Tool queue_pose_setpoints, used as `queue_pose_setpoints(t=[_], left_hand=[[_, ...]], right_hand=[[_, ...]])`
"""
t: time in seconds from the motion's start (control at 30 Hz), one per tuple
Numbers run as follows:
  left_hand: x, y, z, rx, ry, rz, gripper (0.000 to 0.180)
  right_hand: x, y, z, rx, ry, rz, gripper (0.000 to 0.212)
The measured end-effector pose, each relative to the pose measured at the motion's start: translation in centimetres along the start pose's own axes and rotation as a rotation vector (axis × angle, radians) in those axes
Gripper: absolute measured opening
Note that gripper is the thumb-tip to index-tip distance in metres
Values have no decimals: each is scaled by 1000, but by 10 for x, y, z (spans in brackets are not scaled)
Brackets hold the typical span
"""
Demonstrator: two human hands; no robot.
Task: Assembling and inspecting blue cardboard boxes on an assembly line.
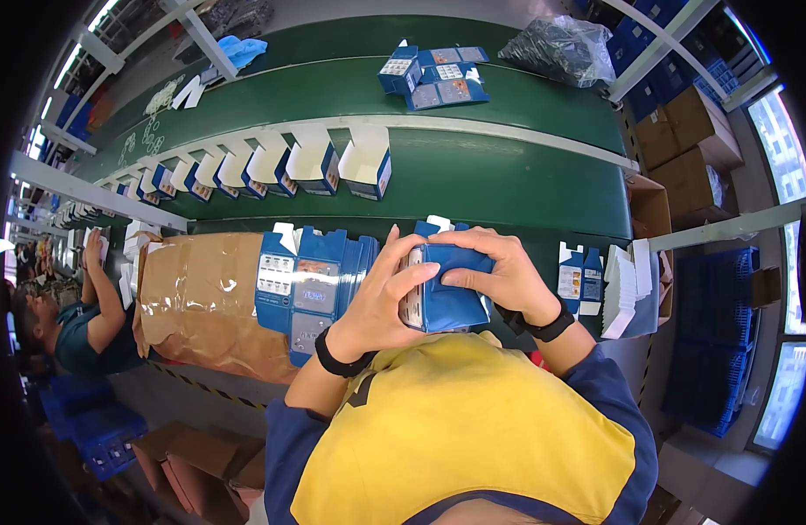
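Right in front of my chest is a small blue carton (455,302), held between both hands. My left hand (385,289) grips its left side, thumb and fingers along the printed panel. My right hand (512,267) wraps over the top and right side, its thumb pressed on the blue face. A white flap sticks up behind the fingers. Left of my left hand, several flattened blue cartons (320,280) lie in an overlapping pile. To the right of my right hand are a flat blue-and-white carton piece (580,278) and a stack of white card pieces (619,293).
A row of open white-lined cartons (363,166) stands on the green conveyor (499,175) ahead. Farther back lie unfolded cartons (451,83) and a clear bag of dark items (560,51). A taped brown cardboard box (202,284) sits at left, near a co-worker (92,328).
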State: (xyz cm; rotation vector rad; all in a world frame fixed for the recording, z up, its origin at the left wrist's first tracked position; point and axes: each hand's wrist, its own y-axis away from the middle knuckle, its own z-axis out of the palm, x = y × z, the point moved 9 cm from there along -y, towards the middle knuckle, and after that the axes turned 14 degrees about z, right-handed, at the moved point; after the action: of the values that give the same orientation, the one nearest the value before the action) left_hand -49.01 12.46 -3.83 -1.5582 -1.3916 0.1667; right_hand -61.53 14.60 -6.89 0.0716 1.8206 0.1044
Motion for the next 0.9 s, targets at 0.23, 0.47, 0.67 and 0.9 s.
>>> queue_pose_setpoints(t=[0.23,0.47,0.67,0.9], left_hand=[[-8,-9,22,290,28,-112,88],[-28,-15,31,81,7,-9,88],[-46,10,67,-435,-679,196,91],[-132,128,111,-71,-60,-866,93]], right_hand=[[-2,1,-6,107,-759,-182,78],[56,-22,-36,125,-801,-49,83],[170,-49,-22,-411,-1056,605,82],[188,-169,-50,340,-175,7,116]])
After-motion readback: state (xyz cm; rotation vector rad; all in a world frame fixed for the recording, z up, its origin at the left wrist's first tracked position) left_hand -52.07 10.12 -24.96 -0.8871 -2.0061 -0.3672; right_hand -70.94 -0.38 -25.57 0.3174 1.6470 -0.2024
